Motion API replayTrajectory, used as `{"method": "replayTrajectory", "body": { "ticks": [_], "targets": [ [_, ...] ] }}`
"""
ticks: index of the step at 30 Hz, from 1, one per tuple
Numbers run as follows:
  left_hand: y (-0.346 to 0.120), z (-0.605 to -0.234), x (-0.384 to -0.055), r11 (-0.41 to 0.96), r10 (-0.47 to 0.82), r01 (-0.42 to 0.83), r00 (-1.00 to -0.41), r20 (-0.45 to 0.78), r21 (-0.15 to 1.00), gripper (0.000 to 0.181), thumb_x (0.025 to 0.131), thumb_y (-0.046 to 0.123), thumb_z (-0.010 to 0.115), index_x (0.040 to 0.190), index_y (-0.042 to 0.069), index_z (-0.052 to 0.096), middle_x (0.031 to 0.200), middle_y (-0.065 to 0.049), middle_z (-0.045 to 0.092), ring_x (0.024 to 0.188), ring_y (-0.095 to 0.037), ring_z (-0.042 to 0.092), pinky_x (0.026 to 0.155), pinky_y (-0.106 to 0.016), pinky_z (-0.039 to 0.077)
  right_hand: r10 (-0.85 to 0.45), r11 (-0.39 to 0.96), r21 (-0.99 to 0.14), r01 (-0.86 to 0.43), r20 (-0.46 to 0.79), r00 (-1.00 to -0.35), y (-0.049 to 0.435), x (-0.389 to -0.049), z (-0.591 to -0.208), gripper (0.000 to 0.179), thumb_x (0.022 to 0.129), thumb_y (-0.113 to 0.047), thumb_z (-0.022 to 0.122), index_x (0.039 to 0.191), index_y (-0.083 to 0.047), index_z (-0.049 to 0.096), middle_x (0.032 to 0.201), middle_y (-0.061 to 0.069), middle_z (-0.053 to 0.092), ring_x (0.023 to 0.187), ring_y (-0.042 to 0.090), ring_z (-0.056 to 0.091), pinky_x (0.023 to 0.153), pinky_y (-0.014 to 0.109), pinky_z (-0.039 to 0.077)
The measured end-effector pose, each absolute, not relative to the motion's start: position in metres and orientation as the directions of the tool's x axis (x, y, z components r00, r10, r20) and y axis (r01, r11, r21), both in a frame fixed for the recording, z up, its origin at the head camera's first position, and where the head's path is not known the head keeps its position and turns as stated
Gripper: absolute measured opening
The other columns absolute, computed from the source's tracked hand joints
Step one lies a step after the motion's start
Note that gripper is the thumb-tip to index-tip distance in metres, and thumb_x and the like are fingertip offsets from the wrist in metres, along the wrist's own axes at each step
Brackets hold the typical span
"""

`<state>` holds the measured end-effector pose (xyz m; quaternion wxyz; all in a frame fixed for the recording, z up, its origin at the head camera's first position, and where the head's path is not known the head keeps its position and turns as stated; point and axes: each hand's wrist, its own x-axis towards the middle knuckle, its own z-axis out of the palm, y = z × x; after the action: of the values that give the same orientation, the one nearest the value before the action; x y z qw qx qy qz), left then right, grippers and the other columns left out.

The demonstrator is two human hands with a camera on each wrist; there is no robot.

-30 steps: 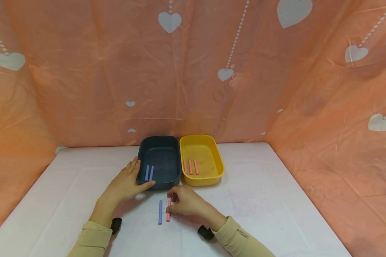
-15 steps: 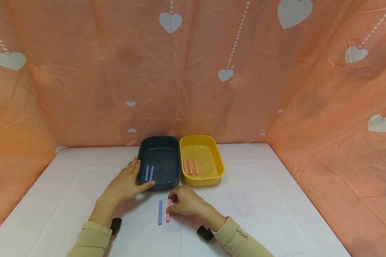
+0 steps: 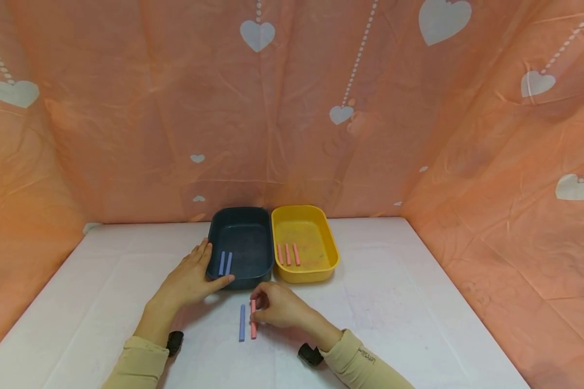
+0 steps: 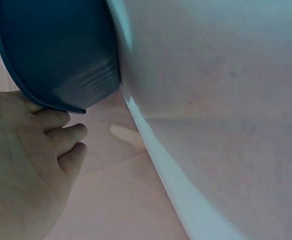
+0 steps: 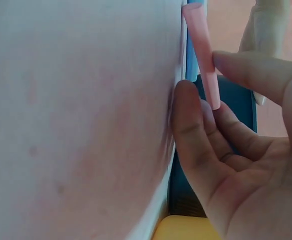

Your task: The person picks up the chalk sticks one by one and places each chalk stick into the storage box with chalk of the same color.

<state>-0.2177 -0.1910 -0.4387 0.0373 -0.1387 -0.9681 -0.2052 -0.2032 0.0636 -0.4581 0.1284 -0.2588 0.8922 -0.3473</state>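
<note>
My right hand (image 3: 281,307) pinches a pink chalk stick (image 3: 253,327) between thumb and fingers, low over the table in front of the trays. In the right wrist view, the thumb and fingertips touch this chalk (image 5: 204,55). Just left of it, a blue chalk stick (image 3: 241,324) lies roughly parallel, a small gap apart. My left hand (image 3: 187,278) rests against the near left corner of the dark blue tray (image 3: 245,282), fingers along its outer side and thumb at the front rim. In the left wrist view, the fingers (image 4: 68,135) touch the tray's wall.
Two blue chalk sticks (image 3: 229,263) lie inside the dark blue tray. Beside it on the right stands a yellow tray (image 3: 306,276) with 3 pink chalk sticks (image 3: 288,254). Both stand on a white-covered table (image 3: 394,302), close to an orange curtain (image 3: 292,135) with hearts.
The pink chalk in my right hand has shifted slightly left, nearer the blue chalk, and stands a little straighter. My left hand keeps its place on the tray.
</note>
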Motion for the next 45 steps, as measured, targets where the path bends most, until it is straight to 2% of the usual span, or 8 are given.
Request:
{"method": "replayTrajectory", "body": {
  "ticks": [13,21,30,41,45],
  "targets": [
    [-0.192,-0.441,-0.217,0.876,0.251,0.282,-0.959,0.129,0.391,0.114,0.092,0.069,0.064,0.156,-0.017,0.025,0.165,-0.035,0.020,0.151,-0.054,0.024,0.120,-0.066,0.026,-0.564,0.533,-0.769,-0.353,-0.012,-0.826,0.061,-0.199,-0.457,0.023,0.088,-0.007,0.081,0.107,-0.011,0.070,0.087,-0.009,0.065,0.070,0.001,0.058,0.062,0.017,0.052],
    [-0.192,-0.439,-0.216,0.876,0.249,0.281,-0.960,0.132,0.393,0.113,0.092,0.068,0.064,0.156,-0.017,0.025,0.166,-0.035,0.020,0.151,-0.054,0.024,0.120,-0.066,0.026,-0.580,0.460,-0.824,-0.329,0.002,-0.815,0.059,-0.194,-0.454,0.020,0.088,-0.001,0.076,0.105,-0.009,0.070,0.090,0.001,0.071,0.069,0.000,0.062,0.064,0.017,0.052],
    [-0.191,-0.439,-0.216,0.875,0.249,0.280,-0.960,0.129,0.395,0.114,0.092,0.068,0.065,0.156,-0.017,0.025,0.166,-0.035,0.020,0.151,-0.054,0.024,0.120,-0.066,0.026,-0.566,0.431,-0.855,-0.289,-0.007,-0.824,0.059,-0.191,-0.451,0.021,0.089,-0.002,0.076,0.105,-0.013,0.069,0.088,-0.009,0.067,0.072,0.002,0.065,0.066,0.019,0.054],
    [-0.191,-0.439,-0.218,0.875,0.252,0.283,-0.959,0.131,0.393,0.114,0.092,0.069,0.064,0.157,-0.016,0.024,0.166,-0.034,0.019,0.152,-0.054,0.023,0.121,-0.066,0.026,-0.544,0.365,-0.857,-0.362,0.119,-0.830,0.070,-0.196,-0.441,0.022,0.090,-0.002,0.072,0.111,-0.007,0.070,0.095,-0.006,0.069,0.079,0.005,0.065,0.068,0.020,0.054],
    [-0.191,-0.440,-0.218,0.877,0.252,0.281,-0.960,0.123,0.389,0.115,0.092,0.070,0.063,0.157,-0.016,0.024,0.166,-0.034,0.019,0.152,-0.054,0.023,0.121,-0.065,0.025,-0.514,0.328,-0.865,-0.380,0.175,-0.840,0.075,-0.199,-0.433,0.022,0.090,0.000,0.072,0.111,-0.003,0.070,0.097,0.001,0.072,0.080,0.008,0.066,0.070,0.020,0.056]
  ]
}}
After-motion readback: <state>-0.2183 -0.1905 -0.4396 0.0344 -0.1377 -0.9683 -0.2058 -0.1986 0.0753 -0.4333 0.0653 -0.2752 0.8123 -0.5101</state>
